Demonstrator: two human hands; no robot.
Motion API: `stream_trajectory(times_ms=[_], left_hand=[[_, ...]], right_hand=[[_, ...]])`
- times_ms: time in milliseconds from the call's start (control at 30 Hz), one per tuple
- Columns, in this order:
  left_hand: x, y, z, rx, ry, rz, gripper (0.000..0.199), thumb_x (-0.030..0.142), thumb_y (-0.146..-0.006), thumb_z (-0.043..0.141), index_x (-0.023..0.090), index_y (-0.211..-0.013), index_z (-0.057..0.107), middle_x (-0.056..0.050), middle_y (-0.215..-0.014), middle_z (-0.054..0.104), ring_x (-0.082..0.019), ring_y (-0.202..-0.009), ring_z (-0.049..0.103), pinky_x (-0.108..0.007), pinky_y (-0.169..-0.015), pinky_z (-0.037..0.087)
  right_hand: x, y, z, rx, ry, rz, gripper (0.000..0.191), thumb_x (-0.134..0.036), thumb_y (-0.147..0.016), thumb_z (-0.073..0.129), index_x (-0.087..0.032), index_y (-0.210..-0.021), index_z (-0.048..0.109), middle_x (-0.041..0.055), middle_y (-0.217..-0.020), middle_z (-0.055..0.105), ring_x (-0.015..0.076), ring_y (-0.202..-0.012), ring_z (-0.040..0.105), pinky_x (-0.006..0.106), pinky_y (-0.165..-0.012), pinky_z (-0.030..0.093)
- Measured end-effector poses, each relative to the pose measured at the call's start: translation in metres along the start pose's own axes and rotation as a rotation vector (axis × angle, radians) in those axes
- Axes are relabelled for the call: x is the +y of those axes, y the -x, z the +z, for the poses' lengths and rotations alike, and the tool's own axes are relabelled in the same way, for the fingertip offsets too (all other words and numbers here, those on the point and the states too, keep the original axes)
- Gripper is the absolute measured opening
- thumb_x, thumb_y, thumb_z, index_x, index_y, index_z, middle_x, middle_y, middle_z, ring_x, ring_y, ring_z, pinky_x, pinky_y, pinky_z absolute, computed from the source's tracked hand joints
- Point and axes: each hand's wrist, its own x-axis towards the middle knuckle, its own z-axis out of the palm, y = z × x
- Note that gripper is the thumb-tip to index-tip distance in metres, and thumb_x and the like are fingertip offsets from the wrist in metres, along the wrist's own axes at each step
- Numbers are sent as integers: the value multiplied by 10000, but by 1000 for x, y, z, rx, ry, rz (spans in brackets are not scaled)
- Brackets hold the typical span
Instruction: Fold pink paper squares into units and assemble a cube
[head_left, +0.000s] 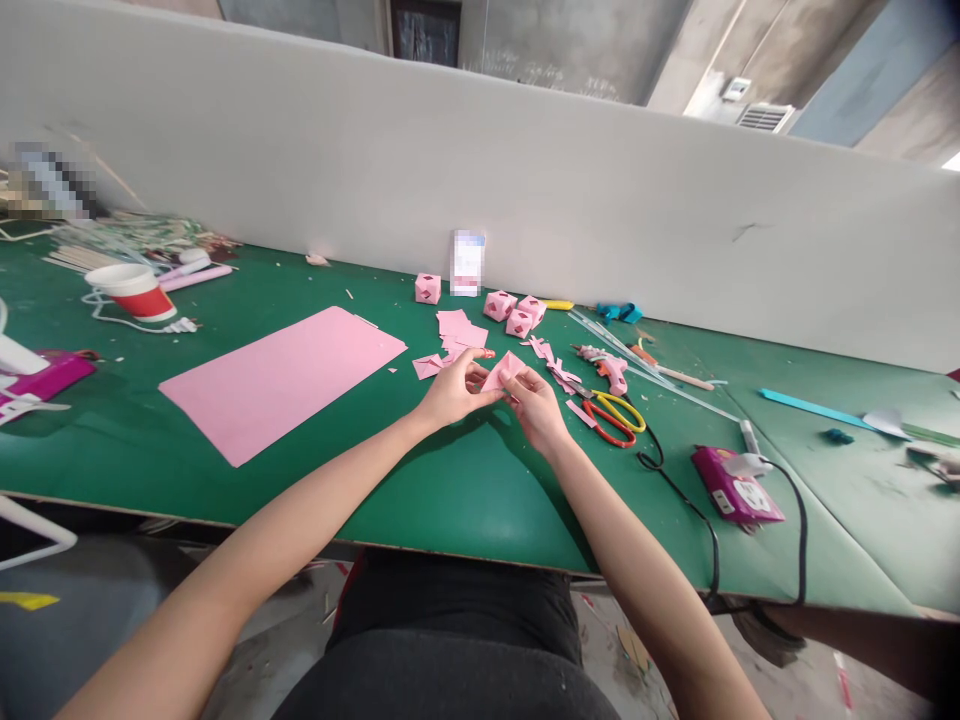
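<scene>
Between my two hands, above the green table, is a small piece of folded pink paper [501, 371]. My right hand [534, 402] pinches it with the thumb on its near face. My left hand [454, 390] has its fingers curled at the paper's left edge, the thumb touching its lower corner. Just behind my left hand lie pink paper squares [463, 328] and a folded pink piece [427, 366]. Pink paper cut-offs [551, 362] are scattered right of the held paper. Several finished-looking pink paper cubes [500, 305] with diamond-shaped openings stand farther back.
A large pink sheet [285, 385] lies left on the green table [465, 500]. Scissors [619, 418] and a glue gun [609, 370] are right of my hands, near a purple power box [739, 487] with a black cord. A paper cup [131, 292] stands far left.
</scene>
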Motion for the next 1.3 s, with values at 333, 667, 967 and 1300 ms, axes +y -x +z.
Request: stream_trajectory(times_ms=[333,667,967,1300], left_hand=[[5,-3,-5,66,54,-61,565,341,-737,839,188,-1200,552,16,-775,660,-152,-684,654,-272,-647,517],[4,-3,-3,37,74,-64,548,303,-736,833,174,-1193,560,-52,-954,715,-171,-777,702,-287,-706,560],[4,-3,-5,36,73,-14,515,321,-730,842,182,-1154,584,-73,-1053,738,-213,-891,741,-308,-740,587],[3,-2,-4,15,121,-44,529,285,-713,852,174,-1164,599,-59,-997,724,-209,-813,753,-329,-729,599]], right_hand=[[-3,-1,-5,58,191,-72,312,-488,-708,855,-245,-812,689,-35,-773,708,127,-691,606,259,-695,503],[-2,1,-1,7,132,-139,313,-492,-683,887,-247,-787,722,-2,-811,741,178,-798,655,312,-764,514],[-3,2,2,-5,150,-96,344,-519,-656,889,-245,-816,758,12,-836,750,186,-779,651,321,-761,505],[-6,1,-2,80,194,-157,325,-517,-691,864,-223,-782,757,2,-764,714,153,-668,576,287,-577,368]])
